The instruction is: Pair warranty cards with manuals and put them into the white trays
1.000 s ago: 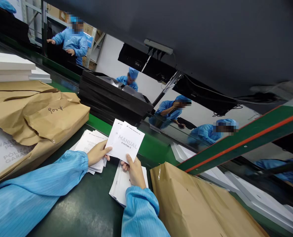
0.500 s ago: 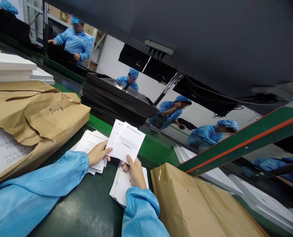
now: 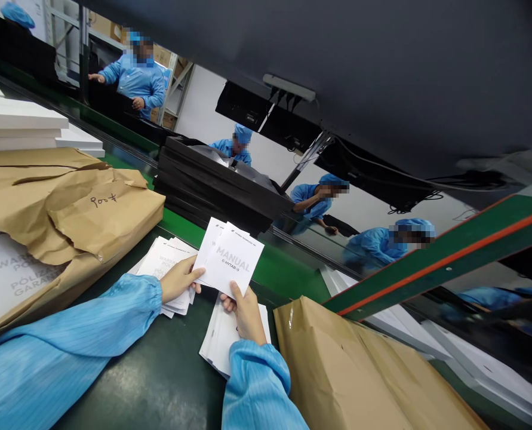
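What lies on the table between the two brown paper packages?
In the head view, two piles of white booklets lie between them, and both hands hold up manuals.

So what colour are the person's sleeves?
Light blue sleeves, clearest in the head view.

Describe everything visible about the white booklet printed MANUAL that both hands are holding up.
The white paper booklet printed MANUAL is squarish, thin and flat, with grey lettering and a smaller line beneath. It is held tilted above the dark green work surface, cover facing the camera. A second similar white sheet lies fanned behind it. The left hand grips its left edge; the right hand pinches its bottom edge with the thumb on the cover.
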The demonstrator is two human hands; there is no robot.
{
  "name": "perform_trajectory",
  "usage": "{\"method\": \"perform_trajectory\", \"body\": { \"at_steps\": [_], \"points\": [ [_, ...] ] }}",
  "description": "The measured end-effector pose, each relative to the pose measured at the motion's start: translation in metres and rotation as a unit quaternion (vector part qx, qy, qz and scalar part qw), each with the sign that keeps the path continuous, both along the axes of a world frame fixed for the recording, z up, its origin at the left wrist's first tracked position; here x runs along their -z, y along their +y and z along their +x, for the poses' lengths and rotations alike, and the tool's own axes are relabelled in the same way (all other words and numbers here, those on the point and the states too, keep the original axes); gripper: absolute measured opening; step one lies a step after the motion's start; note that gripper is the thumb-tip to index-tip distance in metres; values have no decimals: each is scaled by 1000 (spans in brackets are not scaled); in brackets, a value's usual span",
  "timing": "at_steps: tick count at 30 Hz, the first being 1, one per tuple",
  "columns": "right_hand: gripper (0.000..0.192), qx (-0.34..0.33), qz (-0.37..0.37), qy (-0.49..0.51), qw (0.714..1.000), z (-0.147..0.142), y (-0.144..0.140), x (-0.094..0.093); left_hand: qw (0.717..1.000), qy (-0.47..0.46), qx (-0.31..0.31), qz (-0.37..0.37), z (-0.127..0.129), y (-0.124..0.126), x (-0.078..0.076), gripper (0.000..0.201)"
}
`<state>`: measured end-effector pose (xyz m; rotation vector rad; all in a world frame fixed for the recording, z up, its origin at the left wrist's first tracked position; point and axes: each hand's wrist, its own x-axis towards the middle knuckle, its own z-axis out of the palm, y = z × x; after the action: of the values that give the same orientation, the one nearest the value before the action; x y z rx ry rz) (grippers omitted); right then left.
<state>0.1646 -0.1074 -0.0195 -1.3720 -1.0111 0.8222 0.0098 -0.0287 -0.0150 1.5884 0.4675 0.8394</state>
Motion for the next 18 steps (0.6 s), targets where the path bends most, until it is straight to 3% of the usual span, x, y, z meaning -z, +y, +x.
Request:
{"method": "perform_trajectory", "body": {
  "at_steps": [18],
  "points": [
    [30, 2, 1, -5, 1000, -1, -1, 1, 1000, -6, 1, -5, 0, 0, 0, 29]
  ]
}}
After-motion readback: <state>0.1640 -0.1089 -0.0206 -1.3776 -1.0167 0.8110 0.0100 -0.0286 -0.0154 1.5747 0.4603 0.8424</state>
